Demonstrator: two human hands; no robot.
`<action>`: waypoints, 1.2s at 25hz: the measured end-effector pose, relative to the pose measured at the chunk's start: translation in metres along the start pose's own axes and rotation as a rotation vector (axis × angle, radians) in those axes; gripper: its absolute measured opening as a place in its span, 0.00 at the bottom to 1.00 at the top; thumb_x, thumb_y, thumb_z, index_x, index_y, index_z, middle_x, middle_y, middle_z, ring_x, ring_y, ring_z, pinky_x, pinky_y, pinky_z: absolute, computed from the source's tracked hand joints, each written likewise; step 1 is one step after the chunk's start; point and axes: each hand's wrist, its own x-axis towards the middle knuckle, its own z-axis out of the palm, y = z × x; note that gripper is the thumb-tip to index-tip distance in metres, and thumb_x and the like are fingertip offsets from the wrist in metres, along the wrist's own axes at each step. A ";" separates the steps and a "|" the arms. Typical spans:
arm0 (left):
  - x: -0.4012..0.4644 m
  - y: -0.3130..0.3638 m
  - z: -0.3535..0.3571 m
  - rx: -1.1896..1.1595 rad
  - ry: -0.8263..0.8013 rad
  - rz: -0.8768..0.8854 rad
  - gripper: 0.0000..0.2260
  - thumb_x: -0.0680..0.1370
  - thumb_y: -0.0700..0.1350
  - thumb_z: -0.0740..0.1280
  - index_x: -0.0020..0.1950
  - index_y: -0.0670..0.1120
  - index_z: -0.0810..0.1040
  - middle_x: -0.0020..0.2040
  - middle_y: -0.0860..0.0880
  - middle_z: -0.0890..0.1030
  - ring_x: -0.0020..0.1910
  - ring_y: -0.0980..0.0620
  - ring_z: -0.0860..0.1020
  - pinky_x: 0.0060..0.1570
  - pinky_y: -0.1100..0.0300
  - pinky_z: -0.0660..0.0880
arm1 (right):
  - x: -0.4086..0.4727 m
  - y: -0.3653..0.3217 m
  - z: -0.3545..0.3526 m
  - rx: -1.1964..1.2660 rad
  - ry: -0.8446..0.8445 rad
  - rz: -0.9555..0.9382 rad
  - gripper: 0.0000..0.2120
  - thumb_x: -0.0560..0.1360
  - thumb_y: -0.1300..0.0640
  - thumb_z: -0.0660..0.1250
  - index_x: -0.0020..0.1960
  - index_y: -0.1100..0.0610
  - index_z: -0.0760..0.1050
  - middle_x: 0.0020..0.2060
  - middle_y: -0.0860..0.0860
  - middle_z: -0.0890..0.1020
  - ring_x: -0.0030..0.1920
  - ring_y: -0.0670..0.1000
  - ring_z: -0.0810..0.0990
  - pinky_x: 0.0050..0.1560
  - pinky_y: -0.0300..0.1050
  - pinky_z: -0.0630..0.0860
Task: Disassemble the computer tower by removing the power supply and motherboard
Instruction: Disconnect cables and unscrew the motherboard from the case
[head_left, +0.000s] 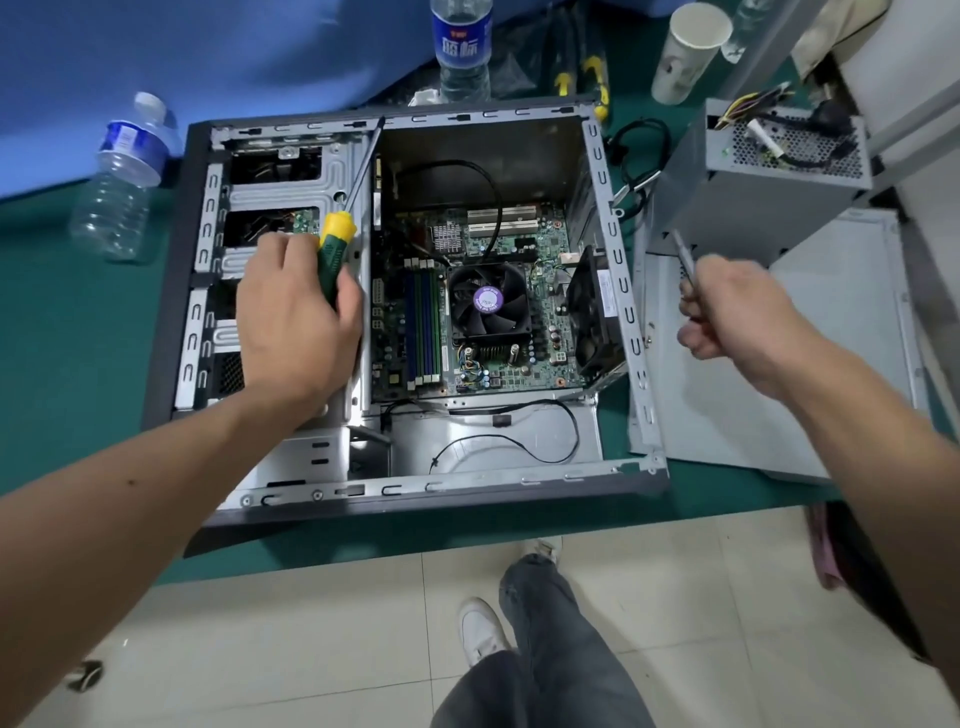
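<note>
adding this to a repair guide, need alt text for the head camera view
An open computer case lies on a green table, motherboard still inside. The left hand grips a green and yellow screwdriver; the right hand holds a thin metal tool. The power supply sits outside, on the right.

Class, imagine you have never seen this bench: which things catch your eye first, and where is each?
The open case lies mid-table, its motherboard fan in the middle. The left hand grips a yellow-green screwdriver over the drive bays. The power supply sits outside the case at upper right, beyond the right hand.
</note>
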 end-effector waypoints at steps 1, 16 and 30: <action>0.000 -0.001 0.000 0.001 0.001 0.000 0.14 0.78 0.50 0.60 0.51 0.39 0.73 0.49 0.40 0.73 0.43 0.45 0.67 0.42 0.56 0.61 | -0.014 -0.016 0.001 0.051 -0.025 -0.064 0.09 0.72 0.52 0.53 0.36 0.53 0.66 0.32 0.51 0.68 0.24 0.49 0.66 0.28 0.41 0.59; 0.002 -0.004 0.004 0.054 0.049 0.058 0.14 0.78 0.50 0.60 0.49 0.38 0.71 0.50 0.36 0.73 0.45 0.39 0.70 0.42 0.50 0.63 | -0.032 -0.039 0.185 -1.228 -0.759 -0.958 0.09 0.77 0.62 0.60 0.39 0.59 0.65 0.32 0.49 0.66 0.34 0.54 0.71 0.34 0.46 0.64; 0.002 -0.005 0.006 0.110 0.092 0.044 0.16 0.78 0.51 0.59 0.52 0.38 0.71 0.54 0.35 0.72 0.49 0.37 0.71 0.45 0.48 0.63 | -0.008 -0.023 0.215 -1.244 -0.755 -1.056 0.05 0.73 0.64 0.60 0.47 0.57 0.71 0.31 0.47 0.64 0.33 0.53 0.67 0.28 0.42 0.60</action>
